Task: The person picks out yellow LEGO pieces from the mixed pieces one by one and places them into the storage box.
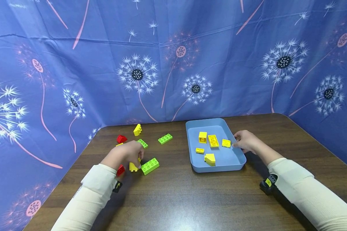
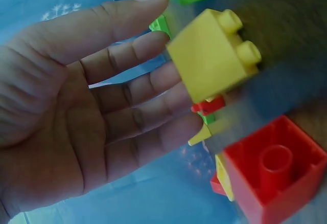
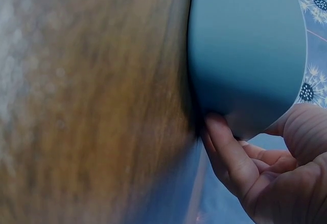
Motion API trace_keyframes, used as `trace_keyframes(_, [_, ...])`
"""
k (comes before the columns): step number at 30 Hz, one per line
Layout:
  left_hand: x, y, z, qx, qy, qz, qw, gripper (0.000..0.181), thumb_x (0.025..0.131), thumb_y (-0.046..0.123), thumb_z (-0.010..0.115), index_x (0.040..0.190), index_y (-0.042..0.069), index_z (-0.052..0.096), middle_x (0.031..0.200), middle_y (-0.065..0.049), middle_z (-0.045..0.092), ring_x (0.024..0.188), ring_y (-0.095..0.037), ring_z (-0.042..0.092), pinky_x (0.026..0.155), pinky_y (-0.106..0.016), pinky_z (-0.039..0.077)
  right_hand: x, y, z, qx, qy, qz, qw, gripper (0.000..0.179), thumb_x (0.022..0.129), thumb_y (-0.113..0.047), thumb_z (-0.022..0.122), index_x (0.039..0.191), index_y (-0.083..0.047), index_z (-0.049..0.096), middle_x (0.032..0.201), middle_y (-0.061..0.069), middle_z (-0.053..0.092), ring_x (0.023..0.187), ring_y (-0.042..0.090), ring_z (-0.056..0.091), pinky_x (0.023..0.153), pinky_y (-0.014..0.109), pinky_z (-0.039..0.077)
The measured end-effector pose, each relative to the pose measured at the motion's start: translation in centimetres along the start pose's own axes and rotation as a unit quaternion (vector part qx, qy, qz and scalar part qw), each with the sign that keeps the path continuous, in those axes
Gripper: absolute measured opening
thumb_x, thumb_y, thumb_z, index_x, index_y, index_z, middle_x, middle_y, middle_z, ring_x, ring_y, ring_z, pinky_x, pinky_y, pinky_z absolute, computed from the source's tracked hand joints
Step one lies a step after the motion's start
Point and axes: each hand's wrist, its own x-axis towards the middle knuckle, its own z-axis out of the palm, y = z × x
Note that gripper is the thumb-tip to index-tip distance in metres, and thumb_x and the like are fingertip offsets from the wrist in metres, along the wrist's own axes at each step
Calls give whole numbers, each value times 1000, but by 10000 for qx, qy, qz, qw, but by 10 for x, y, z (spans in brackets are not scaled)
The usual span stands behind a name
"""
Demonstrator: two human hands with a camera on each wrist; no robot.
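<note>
My left hand [image 1: 132,152] reaches down over a yellow brick [image 2: 204,58], its thumb and fingers spread apart. The fingertips are right at the brick, while the thumb lies away from it in the left wrist view. Close by are a red brick [image 2: 278,170], hollow side showing, and a long green brick [image 1: 150,166]. On the right, my right hand [image 1: 246,140] holds the side of a blue tray [image 1: 226,162], thumb at the rim and fingers against the outer wall. Inside the tray lie several yellow bricks [image 1: 213,141].
Behind the left hand are another red brick [image 1: 121,139], a yellow piece [image 1: 137,130] and a flat green brick [image 1: 165,138]. A blue dandelion-print cloth [image 1: 167,64] hangs along the back of the brown wooden table [image 1: 173,199].
</note>
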Motion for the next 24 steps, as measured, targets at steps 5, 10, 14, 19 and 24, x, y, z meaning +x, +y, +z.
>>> trace_keyframes(5, [-1,-6,7,-273,-219,-244,9991,25,68,12,89,80,9,68,81,1,60,70,-15,53,60,-28,49,-1,0,0,92,-10,-9,10000,50,89,-1,65,128,20,43,116,35,52,101,43,61,67,44,58])
trace_keyframes(10, [-1,-7,13,-784,-314,-720,9938,28,68,8,88,84,8,65,84,-2,55,61,-19,58,53,-33,54,-2,0,1,159,-14,-48,9999,50,89,1,64,128,21,42,116,36,52,100,44,61,66,44,58])
trace_keyframes(14, [-3,-6,15,-795,-291,-757,9935,23,69,3,85,78,8,65,79,-2,57,58,-19,60,53,-35,55,-1,1,2,212,-23,-68,9997,49,89,2,63,128,22,41,116,37,51,101,45,61,65,43,58])
trace_keyframes(19, [-3,-4,13,-674,-277,-727,9947,19,69,2,84,75,8,66,76,0,58,57,-17,60,52,-33,55,-2,1,2,196,6,-47,9998,50,89,1,64,128,21,42,117,36,51,101,45,61,65,43,58])
trace_keyframes(24, [-2,-4,11,-648,-369,-715,9947,15,71,2,82,77,7,69,77,0,59,59,-17,61,53,-32,55,-2,0,1,144,25,-54,9999,50,88,2,64,128,22,42,116,37,51,102,46,60,65,43,58])
